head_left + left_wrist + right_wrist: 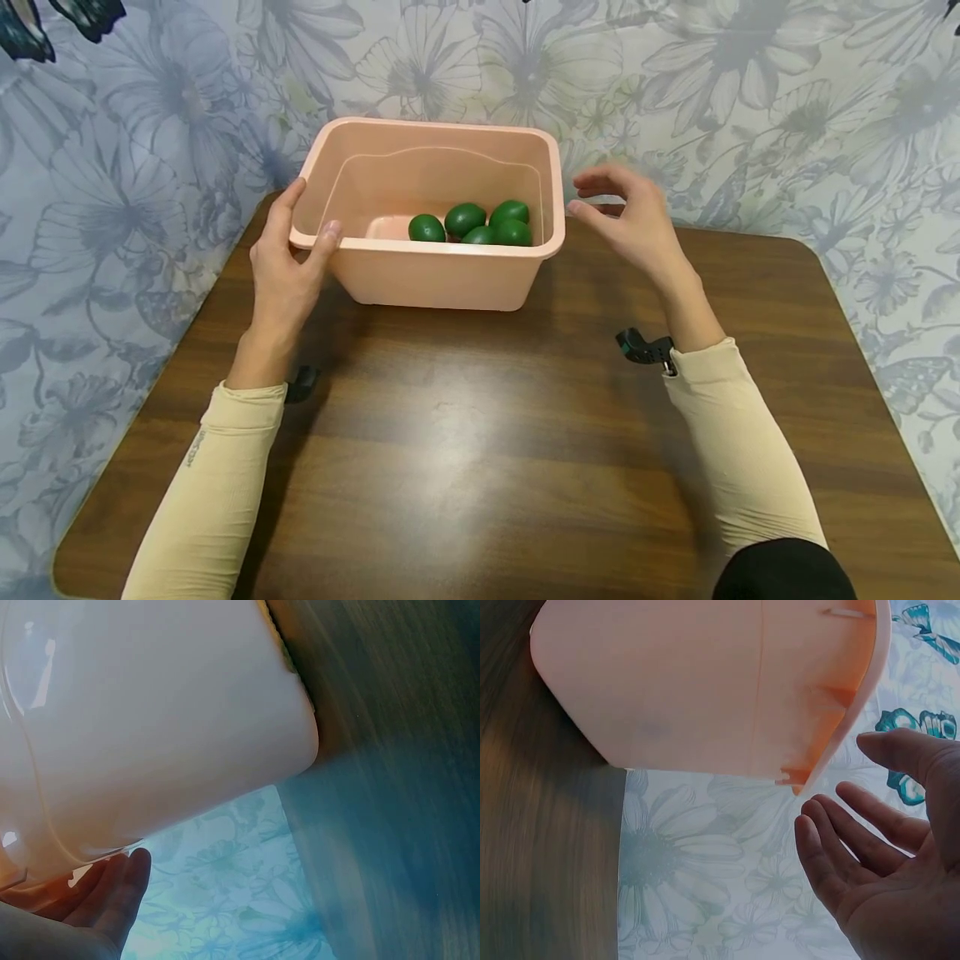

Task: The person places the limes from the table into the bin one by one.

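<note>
A pale pink plastic bin (pixel 442 279) with a rolled rim is at the far side of the wooden table. Inside, several glossy dark green oval fruits (pixel 465 218) lie clustered toward the right. My left hand (pixel 281 279) grips the rim at the bin's left corner, thumb over the front edge. In the left wrist view, the fingers of that hand (pixel 105 900) lie along the bin's underside near the rim. My right hand (pixel 633 218) holds nothing and hovers just off the right rim, fingers loosely bent. The right wrist view shows a gap between its fingertips and the bin (pixel 682 690).
The brown wooden table (pixel 465 433) spreads out in front of the bin. Behind it rises a wall (pixel 720 108) with a floral pattern, close to the bin's back.
</note>
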Tool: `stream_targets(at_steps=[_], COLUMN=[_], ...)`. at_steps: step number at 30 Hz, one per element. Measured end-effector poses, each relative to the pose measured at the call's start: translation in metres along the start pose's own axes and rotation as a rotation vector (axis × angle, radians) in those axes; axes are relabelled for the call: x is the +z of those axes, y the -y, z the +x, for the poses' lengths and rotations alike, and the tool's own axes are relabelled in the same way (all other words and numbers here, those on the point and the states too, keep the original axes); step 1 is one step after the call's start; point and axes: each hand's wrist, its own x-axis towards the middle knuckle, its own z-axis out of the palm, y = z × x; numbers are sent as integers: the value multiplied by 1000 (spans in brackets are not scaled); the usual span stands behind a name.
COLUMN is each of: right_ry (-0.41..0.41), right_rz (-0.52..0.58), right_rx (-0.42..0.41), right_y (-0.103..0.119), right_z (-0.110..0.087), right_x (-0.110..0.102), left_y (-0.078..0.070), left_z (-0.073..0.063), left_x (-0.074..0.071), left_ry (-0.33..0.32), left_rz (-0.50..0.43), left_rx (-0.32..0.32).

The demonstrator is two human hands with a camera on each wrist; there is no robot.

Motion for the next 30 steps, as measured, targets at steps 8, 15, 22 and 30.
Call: stream_targets(at_steps=[8, 15, 22, 30], right_ry=[-36, -66, -72, -57], right_rz=[-9, -32, -39, -33], right_rx=[-30, -10, -17, 0], right_y=[-5, -12, -15, -21], right_z=[-6, -10, -13, -16], right_x=[-5, -9, -11, -14], left_y=[3, 6, 4, 8], left_z=[0, 0, 0, 1], left_x=[0, 2, 2, 3], left_ry=[-7, 0, -1, 4], left_rz=[7, 3, 1, 2], left_rx=[-8, -11, -18, -28])
